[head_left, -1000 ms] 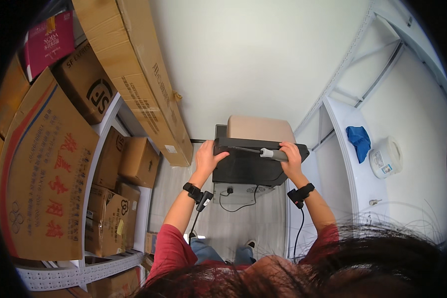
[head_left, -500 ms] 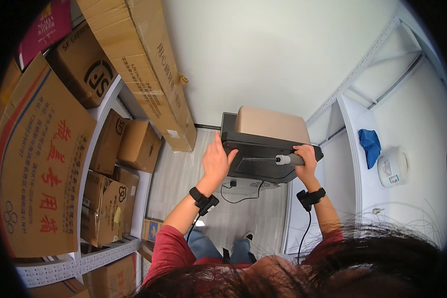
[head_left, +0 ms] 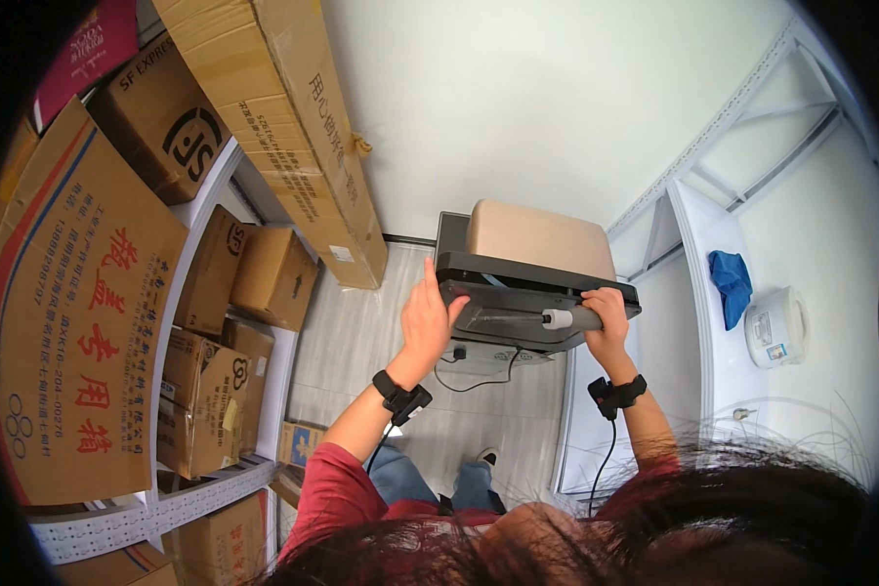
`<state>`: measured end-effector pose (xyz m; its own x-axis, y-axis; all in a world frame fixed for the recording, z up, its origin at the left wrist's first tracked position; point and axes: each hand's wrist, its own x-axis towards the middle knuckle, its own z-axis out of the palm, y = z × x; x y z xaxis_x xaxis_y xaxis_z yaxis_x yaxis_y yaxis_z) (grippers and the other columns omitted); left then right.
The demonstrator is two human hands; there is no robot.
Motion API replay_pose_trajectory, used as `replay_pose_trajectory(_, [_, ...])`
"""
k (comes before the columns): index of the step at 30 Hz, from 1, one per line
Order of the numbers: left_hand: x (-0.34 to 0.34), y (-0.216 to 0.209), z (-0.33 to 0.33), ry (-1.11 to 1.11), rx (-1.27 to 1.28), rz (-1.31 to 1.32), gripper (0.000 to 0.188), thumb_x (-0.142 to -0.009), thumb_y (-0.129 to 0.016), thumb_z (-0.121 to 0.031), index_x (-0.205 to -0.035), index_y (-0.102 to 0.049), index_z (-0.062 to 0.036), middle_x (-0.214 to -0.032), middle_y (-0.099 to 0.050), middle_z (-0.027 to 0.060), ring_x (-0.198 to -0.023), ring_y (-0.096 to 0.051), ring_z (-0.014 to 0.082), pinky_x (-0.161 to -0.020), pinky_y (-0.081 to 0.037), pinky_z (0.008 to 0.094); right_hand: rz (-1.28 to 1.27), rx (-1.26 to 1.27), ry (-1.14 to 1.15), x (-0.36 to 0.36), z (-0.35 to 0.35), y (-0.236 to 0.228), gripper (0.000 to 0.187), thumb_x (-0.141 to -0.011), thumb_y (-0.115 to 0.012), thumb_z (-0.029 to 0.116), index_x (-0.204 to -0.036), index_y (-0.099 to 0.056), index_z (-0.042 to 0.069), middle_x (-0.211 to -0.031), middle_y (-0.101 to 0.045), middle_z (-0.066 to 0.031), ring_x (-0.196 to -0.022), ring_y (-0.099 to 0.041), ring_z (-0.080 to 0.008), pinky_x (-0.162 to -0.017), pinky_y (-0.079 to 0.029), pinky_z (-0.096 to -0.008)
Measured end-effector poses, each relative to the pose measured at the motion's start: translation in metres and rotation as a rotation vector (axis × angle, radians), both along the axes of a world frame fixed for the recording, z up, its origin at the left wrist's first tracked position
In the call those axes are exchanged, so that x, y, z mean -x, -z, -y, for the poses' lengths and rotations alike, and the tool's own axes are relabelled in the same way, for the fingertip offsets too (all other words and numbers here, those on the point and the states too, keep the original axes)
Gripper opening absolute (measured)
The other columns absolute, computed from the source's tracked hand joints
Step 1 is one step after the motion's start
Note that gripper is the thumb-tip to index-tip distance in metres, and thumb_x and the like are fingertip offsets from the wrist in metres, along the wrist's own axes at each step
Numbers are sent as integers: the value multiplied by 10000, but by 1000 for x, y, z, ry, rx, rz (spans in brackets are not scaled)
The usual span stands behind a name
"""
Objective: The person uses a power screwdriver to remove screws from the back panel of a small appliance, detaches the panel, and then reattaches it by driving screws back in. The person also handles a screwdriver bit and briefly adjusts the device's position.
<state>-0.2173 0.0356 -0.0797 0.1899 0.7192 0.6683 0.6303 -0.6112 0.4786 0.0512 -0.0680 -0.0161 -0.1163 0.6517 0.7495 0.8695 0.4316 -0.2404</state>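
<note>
In front of me stands a black machine with a lid-like upper part [head_left: 503, 267] tilted towards me. Along its left edge lies my left hand [head_left: 426, 327], open, its fingers stretched out and its thumb over the front face. My right hand [head_left: 607, 324] is closed round a grey cylindrical handle [head_left: 583, 318] at the machine's right side. A pale collar [head_left: 557, 319] sits at the handle's inner end. Behind the black part rises a tan, rounded block [head_left: 542, 237]. Beneath, a black cable [head_left: 479, 391] loops from a plug at the machine's lower body.
Shelves [head_left: 200, 503] on the left carry several cardboard boxes [head_left: 273, 278]. A tall carton [head_left: 308, 146] leans by the wall. On the right, a white shelf [head_left: 691, 259] holds a blue cloth [head_left: 731, 286] and a white round-edged container [head_left: 777, 329].
The black upper part has tilted slightly, and a gap shows below its front edge. Both hands stay in place on it, shifting only a little.
</note>
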Motion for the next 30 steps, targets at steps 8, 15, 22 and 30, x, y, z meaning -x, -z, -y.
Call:
replay_pose_trajectory(8, [-6,-3,-13,6,78,50,757,-771,-721,-347,-1279,-380,99,-974,-605,218,-848,-597,359,-685,-497,410,52,-32,40,3,-11,-6,277,-572,-615,-84,-835,-597,0,-929,-616,-117,-868,-554,-311,-781,-459,-386])
replay_pose_trajectory(15, [4,9,-10,-3,119,91,651,-723,-761,-362,-1147,-479,44,-939,-616,184,-845,-601,346,-674,-499,404,10,-9,36,-2,-11,-2,276,-561,-627,-78,-822,-596,8,-921,-621,-112,-856,-567,-308,-762,-468,-380])
replay_pose_trajectory(22, [10,10,-1,43,35,38,417,-733,-753,-299,-912,-515,-7,-773,-548,122,-721,-551,301,-581,-449,387,47,-34,18,4,2,-2,271,-560,-634,-69,-813,-594,16,-870,-620,-105,-834,-587,-308,-736,-477,-387])
replay_pose_trajectory(30, [13,7,12,107,74,62,348,-767,-723,-263,-868,-500,-16,-766,-551,161,-721,-552,356,-591,-445,423,57,19,-32,2,12,-6,280,-560,-610,-81,-826,-585,4,-880,-611,-125,-814,-595,-309,-710,-484,-371])
